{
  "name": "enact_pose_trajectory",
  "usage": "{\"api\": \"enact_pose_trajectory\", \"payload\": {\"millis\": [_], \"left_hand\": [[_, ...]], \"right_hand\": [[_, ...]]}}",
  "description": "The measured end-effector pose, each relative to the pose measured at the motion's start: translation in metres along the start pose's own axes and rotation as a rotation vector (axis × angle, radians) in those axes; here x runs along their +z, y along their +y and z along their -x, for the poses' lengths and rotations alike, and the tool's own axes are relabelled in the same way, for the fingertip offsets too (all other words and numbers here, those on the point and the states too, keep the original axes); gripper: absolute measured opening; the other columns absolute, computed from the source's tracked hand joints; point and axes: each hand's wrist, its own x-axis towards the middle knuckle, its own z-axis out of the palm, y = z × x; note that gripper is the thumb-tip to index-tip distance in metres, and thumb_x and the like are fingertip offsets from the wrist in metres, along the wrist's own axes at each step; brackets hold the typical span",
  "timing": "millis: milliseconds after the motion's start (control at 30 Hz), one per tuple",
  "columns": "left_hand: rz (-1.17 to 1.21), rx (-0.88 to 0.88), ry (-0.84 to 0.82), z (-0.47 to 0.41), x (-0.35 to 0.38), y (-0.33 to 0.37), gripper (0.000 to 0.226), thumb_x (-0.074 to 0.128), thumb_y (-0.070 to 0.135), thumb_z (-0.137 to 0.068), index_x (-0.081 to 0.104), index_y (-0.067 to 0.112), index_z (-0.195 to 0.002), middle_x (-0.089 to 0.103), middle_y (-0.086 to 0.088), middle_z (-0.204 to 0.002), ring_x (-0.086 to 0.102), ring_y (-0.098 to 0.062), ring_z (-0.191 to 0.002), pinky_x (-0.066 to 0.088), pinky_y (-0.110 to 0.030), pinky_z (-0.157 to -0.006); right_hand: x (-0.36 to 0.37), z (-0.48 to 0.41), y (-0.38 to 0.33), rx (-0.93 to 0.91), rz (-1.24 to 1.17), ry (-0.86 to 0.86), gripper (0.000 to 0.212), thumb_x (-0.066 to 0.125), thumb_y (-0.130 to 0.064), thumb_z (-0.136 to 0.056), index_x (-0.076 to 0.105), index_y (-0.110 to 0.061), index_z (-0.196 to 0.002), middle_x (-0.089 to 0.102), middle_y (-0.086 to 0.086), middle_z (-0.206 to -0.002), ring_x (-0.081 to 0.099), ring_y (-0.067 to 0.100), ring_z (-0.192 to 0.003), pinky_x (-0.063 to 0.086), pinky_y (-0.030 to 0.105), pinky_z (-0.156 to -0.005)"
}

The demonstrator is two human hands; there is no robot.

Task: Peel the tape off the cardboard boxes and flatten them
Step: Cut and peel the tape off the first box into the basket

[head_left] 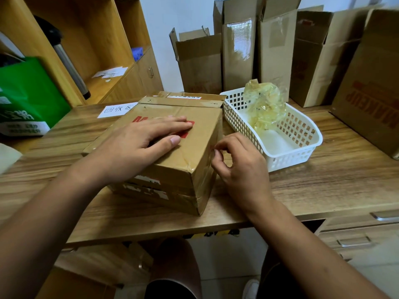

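A taped brown cardboard box [187,156] with red lettering lies on the wooden desk [323,180] in front of me. My left hand [138,143] rests flat on its top face, fingers straight and spread over the red print. My right hand [239,162] is at the box's right side, fingers curled, thumb and forefinger pinching at the clear tape [210,151] near the upper edge of that side. More clear tape wraps the box's near corner and lower seam.
A white plastic basket [302,147] holding a wad of peeled yellowish tape [265,104] stands just right of the box. Several opened cardboard boxes [237,50] stand along the back wall. A green bag [28,96] and wooden shelves are at the left. Drawers sit under the desk's right end.
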Motion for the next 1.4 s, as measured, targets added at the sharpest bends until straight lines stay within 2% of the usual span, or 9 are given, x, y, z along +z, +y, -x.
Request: {"api": "enact_pose_trajectory", "payload": {"millis": [333, 467, 567, 767, 1067, 1200, 1267, 1333, 1400], "left_hand": [[-0.018, 0.000, -0.003, -0.001, -0.001, 0.000, 0.049, 0.028, 0.068, -0.093, 0.038, 0.065, -0.141, 0.033, 0.045, -0.147, 0.028, 0.011, -0.142, 0.035, -0.051, -0.115], [-0.021, 0.007, 0.004, 0.000, -0.001, 0.001, 0.049, 0.028, 0.068, -0.093, 0.039, 0.064, -0.140, 0.033, 0.046, -0.146, 0.029, 0.012, -0.142, 0.036, -0.050, -0.114], [-0.022, 0.003, 0.003, 0.000, -0.001, 0.001, 0.049, 0.028, 0.069, -0.092, 0.039, 0.065, -0.140, 0.033, 0.046, -0.146, 0.029, 0.011, -0.142, 0.037, -0.052, -0.113], [-0.027, -0.001, 0.003, 0.000, -0.001, 0.000, 0.047, 0.028, 0.068, -0.093, 0.038, 0.066, -0.140, 0.033, 0.046, -0.146, 0.029, 0.012, -0.141, 0.037, -0.050, -0.113], [-0.002, -0.033, -0.005, -0.003, 0.000, -0.001, 0.043, 0.034, 0.060, -0.095, 0.041, 0.068, -0.137, 0.034, 0.050, -0.143, 0.027, 0.019, -0.138, 0.036, -0.040, -0.114], [0.003, -0.046, -0.004, -0.003, 0.000, 0.000, 0.042, 0.034, 0.061, -0.095, 0.041, 0.069, -0.135, 0.036, 0.049, -0.142, 0.030, 0.015, -0.138, 0.037, -0.043, -0.114], [0.007, -0.052, -0.004, -0.003, -0.001, 0.000, 0.042, 0.034, 0.061, -0.095, 0.041, 0.068, -0.136, 0.036, 0.048, -0.143, 0.030, 0.013, -0.140, 0.036, -0.045, -0.115], [0.001, -0.054, -0.004, -0.002, -0.001, 0.001, 0.043, 0.034, 0.062, -0.095, 0.041, 0.067, -0.137, 0.036, 0.047, -0.144, 0.030, 0.011, -0.141, 0.036, -0.049, -0.115], [-0.007, -0.060, -0.007, -0.002, 0.000, 0.002, 0.044, 0.033, 0.063, -0.095, 0.040, 0.067, -0.138, 0.035, 0.046, -0.145, 0.030, 0.010, -0.142, 0.036, -0.051, -0.114]], "right_hand": [[-0.016, 0.020, -0.007, 0.166, -0.166, -0.083, 0.004, 0.066, -0.012, -0.089, 0.063, -0.013, -0.092, 0.062, -0.005, -0.091, 0.060, 0.009, -0.084, 0.053, 0.032, -0.073], [-0.021, 0.019, -0.007, 0.313, -0.320, -0.153, 0.027, 0.066, -0.017, -0.093, 0.059, -0.017, -0.119, 0.065, -0.009, -0.106, 0.065, 0.004, -0.097, 0.056, 0.023, -0.082], [-0.015, 0.019, -0.007, 0.260, -0.270, -0.204, 0.040, 0.066, -0.022, -0.094, 0.057, -0.017, -0.133, 0.062, -0.007, -0.117, 0.064, 0.005, -0.102, 0.055, 0.019, -0.086], [-0.011, 0.017, -0.007, 0.173, -0.170, -0.072, 0.009, 0.068, -0.016, -0.094, 0.073, -0.012, -0.101, 0.068, -0.004, -0.098, 0.065, 0.009, -0.088, 0.057, 0.034, -0.077], [-0.028, 0.033, -0.021, 0.217, -0.215, -0.176, 0.008, 0.063, -0.022, -0.096, 0.066, -0.017, -0.091, 0.064, -0.009, -0.089, 0.064, 0.008, -0.082, 0.056, 0.035, -0.069], [-0.044, 0.057, -0.038, 0.227, -0.296, -0.280, 0.014, 0.054, -0.031, -0.096, 0.061, -0.021, -0.088, 0.058, -0.013, -0.085, 0.062, 0.009, -0.079, 0.054, 0.039, -0.065], [-0.050, 0.063, -0.041, 0.269, -0.351, -0.288, 0.011, 0.056, -0.028, -0.096, 0.060, -0.022, -0.087, 0.059, -0.012, -0.085, 0.063, 0.010, -0.081, 0.056, 0.035, -0.068], [-0.055, 0.060, -0.038, 0.360, -0.430, -0.249, 0.012, 0.062, -0.017, -0.097, 0.061, -0.022, -0.086, 0.063, -0.011, -0.089, 0.066, 0.010, -0.088, 0.057, 0.023, -0.074], [-0.056, 0.054, -0.033, 0.476, -0.492, -0.227, 0.011, 0.062, -0.017, -0.096, 0.062, -0.025, -0.087, 0.068, -0.012, -0.095, 0.067, 0.008, -0.093, 0.055, 0.019, -0.076]]}}
